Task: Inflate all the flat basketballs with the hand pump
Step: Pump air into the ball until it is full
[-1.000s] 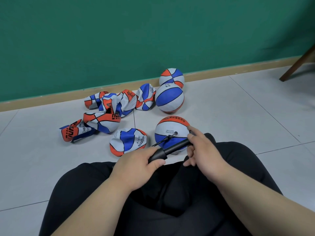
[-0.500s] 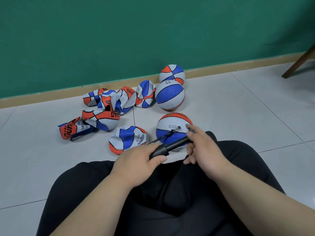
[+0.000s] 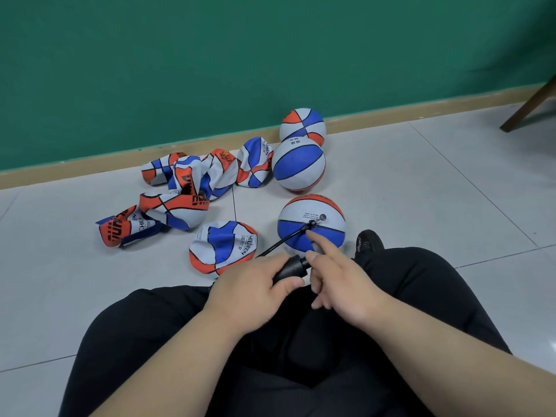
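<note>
I sit cross-legged on the floor. My left hand grips the black hand pump over my lap. Its thin black hose runs up to the valve area of a round blue, white and orange basketball just in front of my right knee. My right hand lies beside the pump with fingers spread, its index finger stretched toward the hose end. Several flat, crumpled basketballs lie to the left, the nearest beside the pump. Two round balls sit by the wall.
A green wall with a tan skirting board closes off the far side. A wooden chair leg slants in at the upper right. My black shoe sticks out next to the ball. Grey floor tiles spread to the right.
My right hand has let go of the pump's shaft and spread its fingers, the index now reaching toward the hose end. My left hand still holds the pump body.
</note>
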